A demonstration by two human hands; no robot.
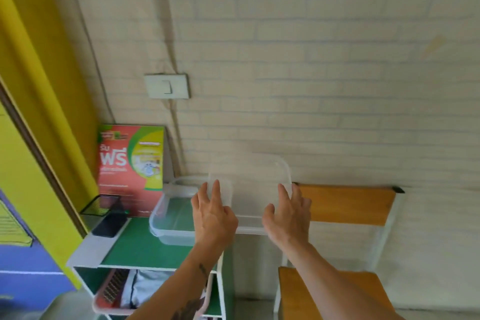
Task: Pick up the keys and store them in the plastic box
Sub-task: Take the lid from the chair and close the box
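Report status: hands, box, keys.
Left hand and right hand each have a grip on the clear lid, held up. Plastic box open on the green shelf. Keys not visible.

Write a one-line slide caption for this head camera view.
Both hands, left and right, hold a clear lid above the open plastic box on a green shelf.

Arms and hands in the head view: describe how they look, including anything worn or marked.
Both forearms are bare, no sleeves, gloves, watch or rings visible. The left forearm carries dark tattoos, one small near the wrist, a larger one nearer the elbow. Left hand and right hand are bare.
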